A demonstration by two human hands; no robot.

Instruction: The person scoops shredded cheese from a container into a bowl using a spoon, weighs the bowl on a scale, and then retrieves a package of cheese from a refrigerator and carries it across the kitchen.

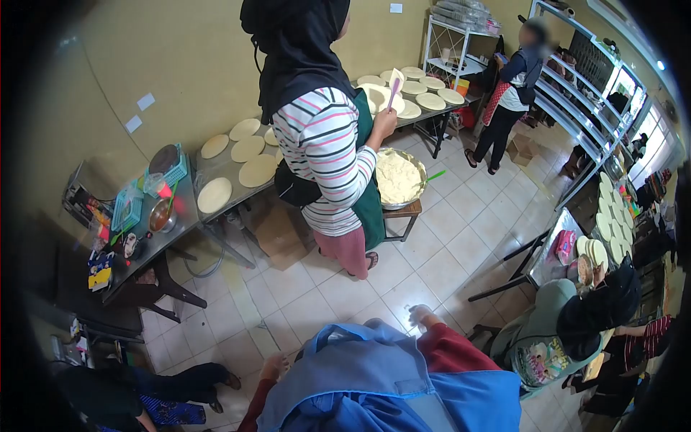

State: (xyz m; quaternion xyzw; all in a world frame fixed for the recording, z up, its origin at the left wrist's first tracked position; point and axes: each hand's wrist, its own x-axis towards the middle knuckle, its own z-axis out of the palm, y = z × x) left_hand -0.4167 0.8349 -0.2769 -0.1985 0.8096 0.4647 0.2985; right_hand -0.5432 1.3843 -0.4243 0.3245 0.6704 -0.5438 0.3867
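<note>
My left hand (pixel 273 367) hangs low beside my blue apron (pixel 360 367). Small and partly hidden by the cloth, its fingers cannot be made out well. My right hand (pixel 423 315) reaches out from a dark red sleeve over the tiled floor, fingers loosely apart, with nothing visible in it. Nearest ahead, a person in a striped top (pixel 324 151) stands holding a purple-handled spatula (pixel 394 92). By that person, a large bowl of pale cream (pixel 400 176) rests on a wooden stool (pixel 402 210), and a green handle sticks out over its rim.
Round pale cake layers (pixel 247 148) cover the metal tables along the wall. A side table (pixel 188 209) carries baskets and a metal bowl (pixel 163 216). At right, a seated person (pixel 554 324) works by more layers (pixel 612 219). Another person (pixel 504 93) stands near metal racks (pixel 583 108).
</note>
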